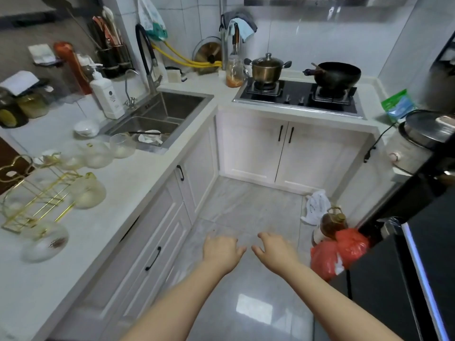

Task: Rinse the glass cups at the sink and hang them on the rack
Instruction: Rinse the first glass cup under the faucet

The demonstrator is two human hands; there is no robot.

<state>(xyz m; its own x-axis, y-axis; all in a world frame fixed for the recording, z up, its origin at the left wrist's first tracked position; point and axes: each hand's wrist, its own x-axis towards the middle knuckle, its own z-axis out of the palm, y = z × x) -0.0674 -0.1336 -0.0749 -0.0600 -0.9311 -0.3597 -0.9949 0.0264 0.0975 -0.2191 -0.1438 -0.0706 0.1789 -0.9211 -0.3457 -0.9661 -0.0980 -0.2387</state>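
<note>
Open floor (246,205) ahead, glass cups (98,156) crowding counter beside sink (172,107), rack (37,200) nearby

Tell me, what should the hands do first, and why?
Probably reach the left hand to the glass cup standing beside the sink. Both it and the right hand hang over the floor holding nothing, and that cup stands closest to the sink.

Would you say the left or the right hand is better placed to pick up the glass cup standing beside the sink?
Left, probably. The left hand is on the counter's side, nearer the glass cup by the sink; the right hand would have to cross over it. Both hold nothing.
</note>
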